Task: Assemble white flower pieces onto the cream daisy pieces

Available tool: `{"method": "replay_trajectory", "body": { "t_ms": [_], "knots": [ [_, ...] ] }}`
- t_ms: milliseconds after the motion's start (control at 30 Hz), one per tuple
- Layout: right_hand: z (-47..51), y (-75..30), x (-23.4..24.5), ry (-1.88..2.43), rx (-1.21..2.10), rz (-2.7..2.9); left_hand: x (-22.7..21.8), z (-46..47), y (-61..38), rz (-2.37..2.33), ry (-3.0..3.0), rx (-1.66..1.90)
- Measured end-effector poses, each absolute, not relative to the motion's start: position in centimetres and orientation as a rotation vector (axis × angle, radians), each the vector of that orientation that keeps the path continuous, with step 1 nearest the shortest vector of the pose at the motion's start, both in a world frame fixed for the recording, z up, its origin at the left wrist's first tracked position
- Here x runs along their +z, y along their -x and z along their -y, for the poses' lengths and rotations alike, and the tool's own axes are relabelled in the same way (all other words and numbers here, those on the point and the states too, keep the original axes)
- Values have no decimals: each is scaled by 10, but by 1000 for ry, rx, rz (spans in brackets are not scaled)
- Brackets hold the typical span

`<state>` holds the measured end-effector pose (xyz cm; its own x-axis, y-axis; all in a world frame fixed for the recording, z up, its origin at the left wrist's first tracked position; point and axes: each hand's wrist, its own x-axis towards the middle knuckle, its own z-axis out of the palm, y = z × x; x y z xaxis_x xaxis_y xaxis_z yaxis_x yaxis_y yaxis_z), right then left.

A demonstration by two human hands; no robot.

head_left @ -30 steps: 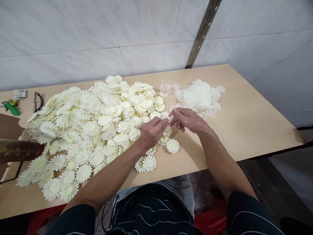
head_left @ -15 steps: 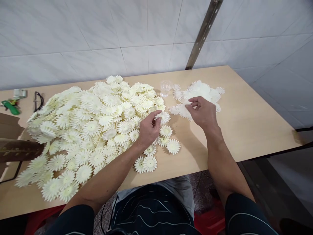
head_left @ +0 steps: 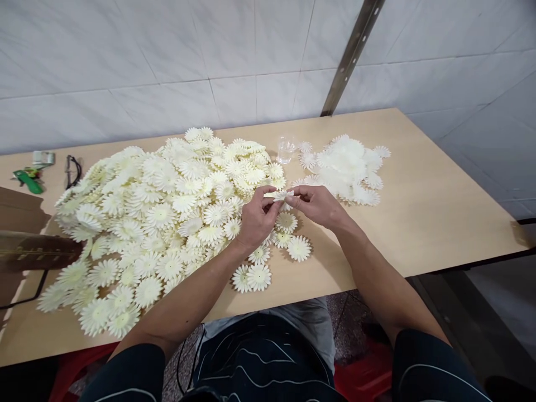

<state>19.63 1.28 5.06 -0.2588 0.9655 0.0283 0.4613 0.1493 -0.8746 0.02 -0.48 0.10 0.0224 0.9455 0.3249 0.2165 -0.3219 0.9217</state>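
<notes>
Between both hands is a pale daisy-shaped flower piece (head_left: pixel 283 195), seen nearly edge-on and partly covered by the fingers. My left hand (head_left: pixel 260 219) pinches its left side between thumb and fingers. On its right side, my right hand (head_left: pixel 317 205) closes thumb and forefinger on the same piece. To the left spreads a large heap of cream flower pieces (head_left: pixel 161 215), and a few loose ones (head_left: pixel 299 248) lie just below the hands. Beyond my right hand sits a smaller pile of whiter, thinner flower pieces (head_left: pixel 347 164).
A small clear plastic cup (head_left: pixel 286 149) stands behind the hands, near the whiter pile. At the far left are a green-handled tool (head_left: pixel 29 181), a white block-like item (head_left: pixel 43 158), a dark looped item (head_left: pixel 73 172) and a cardboard box (head_left: pixel 23 212). A tiled wall (head_left: pixel 176 106) borders the table's back.
My right hand has come left from the whiter pile to meet my left hand at the flower piece. The left hand stays near its place. The view has shifted slightly.
</notes>
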Motion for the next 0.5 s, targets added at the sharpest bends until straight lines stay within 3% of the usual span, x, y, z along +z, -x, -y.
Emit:
{"method": "replay_trajectory", "body": {
  "t_ms": [500],
  "knots": [
    [-14,-192,46,1479,908,1790,-1,4,-1,-1177,-1557,1357]
  ]
}}
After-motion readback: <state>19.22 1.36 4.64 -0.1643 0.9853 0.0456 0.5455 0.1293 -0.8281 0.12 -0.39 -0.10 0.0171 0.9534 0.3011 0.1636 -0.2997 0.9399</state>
